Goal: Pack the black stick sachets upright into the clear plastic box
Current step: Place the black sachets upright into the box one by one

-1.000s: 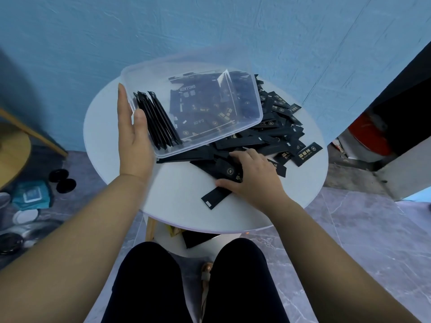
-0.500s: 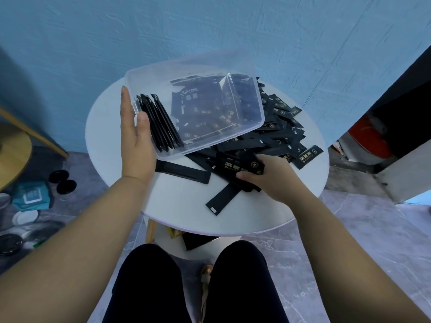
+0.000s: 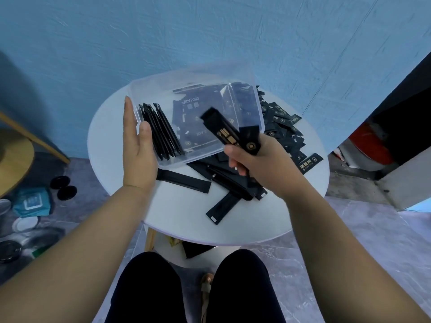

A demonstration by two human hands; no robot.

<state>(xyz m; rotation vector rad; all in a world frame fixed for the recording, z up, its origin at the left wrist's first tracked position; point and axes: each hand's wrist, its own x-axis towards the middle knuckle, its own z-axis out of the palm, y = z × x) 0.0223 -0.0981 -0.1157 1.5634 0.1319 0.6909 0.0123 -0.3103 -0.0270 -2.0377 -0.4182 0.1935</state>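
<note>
Lifted off the table (image 3: 107, 145) since last frame, fingers (image 3: 231, 151) of my right hand (image 3: 258, 164) pinch a fanned bundle of sachets (image 3: 221, 127) over the box (image 3: 158, 94) | left hand (image 3: 137, 148) flat, fingers straight, bracing box wall | risk: bundle slips, standing row (image 3: 161, 134) topples.

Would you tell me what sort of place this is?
Probably a room in a home: a small round table by a blue wall, and a tiled floor with household clutter.
</note>
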